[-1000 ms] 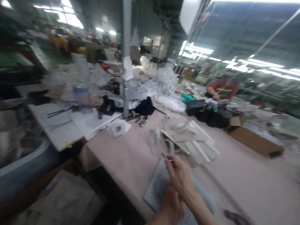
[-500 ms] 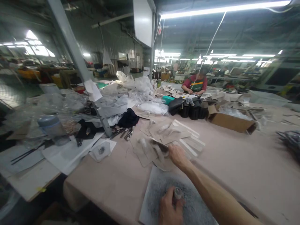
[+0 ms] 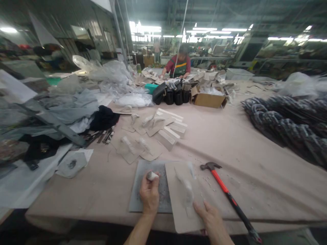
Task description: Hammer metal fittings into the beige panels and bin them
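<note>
One panel (image 3: 179, 211) has moved over one mat (image 3: 164, 190).

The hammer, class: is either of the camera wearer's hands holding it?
No, the hammer lies on the table, to the right of the right hand and apart from it.

- Beige panel (image 3: 176, 207): flat, roughly rectangular with rounded corners, a plastic-wrapped strap (image 3: 188, 192) raised along its middle; slightly slanted, it overlaps the grey board's right part and reaches past its near edge, gripped at the right by the right hand (image 3: 211, 217).
- Small tool (image 3: 152, 176): pale-topped, tilted, in the left hand (image 3: 150, 196) above the grey board (image 3: 135, 200).
</note>
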Demonstrator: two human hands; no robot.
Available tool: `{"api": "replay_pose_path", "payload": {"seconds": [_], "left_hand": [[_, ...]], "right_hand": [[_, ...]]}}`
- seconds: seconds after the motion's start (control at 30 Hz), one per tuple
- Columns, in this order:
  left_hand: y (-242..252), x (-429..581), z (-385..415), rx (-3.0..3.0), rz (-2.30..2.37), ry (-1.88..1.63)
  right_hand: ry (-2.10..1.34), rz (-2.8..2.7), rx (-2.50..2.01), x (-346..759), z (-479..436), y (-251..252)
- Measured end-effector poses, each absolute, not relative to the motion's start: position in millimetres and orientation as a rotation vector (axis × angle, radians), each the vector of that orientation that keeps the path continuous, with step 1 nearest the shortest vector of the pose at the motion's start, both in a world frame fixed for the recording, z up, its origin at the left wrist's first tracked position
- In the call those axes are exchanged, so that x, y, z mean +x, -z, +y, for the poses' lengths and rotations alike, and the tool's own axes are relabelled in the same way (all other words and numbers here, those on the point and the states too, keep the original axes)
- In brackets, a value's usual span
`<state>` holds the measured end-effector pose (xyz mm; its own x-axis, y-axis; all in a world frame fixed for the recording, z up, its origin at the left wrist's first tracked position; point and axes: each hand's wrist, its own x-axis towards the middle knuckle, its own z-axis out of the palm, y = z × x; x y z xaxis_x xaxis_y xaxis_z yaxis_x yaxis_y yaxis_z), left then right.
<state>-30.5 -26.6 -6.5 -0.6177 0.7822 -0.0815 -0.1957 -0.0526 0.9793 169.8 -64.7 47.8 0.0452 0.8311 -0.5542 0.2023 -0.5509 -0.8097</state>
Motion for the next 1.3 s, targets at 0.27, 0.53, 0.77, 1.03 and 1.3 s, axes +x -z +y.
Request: {"api": "replay_pose_path", "payload": {"seconds": [0.27,0.53,0.77,1.03,1.3], "left_hand": [[-28.6,-6.4,16.5,0.985,1.242,-1.436],[-4.2,7.9,42.8,1.025,1.159,-1.302],[-3.4,6.8,40.5,1.125,1.185,-1.264],[-1.5,8.4,40.4,1.180,1.201,-1.251],[-5.2,9.2,39.0,1.383,1.245,-1.195]], "right_hand": [[-1.548,-0.797,-1.861,162.1,-112.9,5.4],[-1.339,-1.462,-2.026,198.1,-99.4,-5.5],[-0.269,-1.793,-2.186,272.1,-58.7,-24.7],[-0.010,-2.082,-2.359,302.8,-26.2,-12.5],[-1.011,-1.682,-2.226,303.4,0.4,-28.6]]}}
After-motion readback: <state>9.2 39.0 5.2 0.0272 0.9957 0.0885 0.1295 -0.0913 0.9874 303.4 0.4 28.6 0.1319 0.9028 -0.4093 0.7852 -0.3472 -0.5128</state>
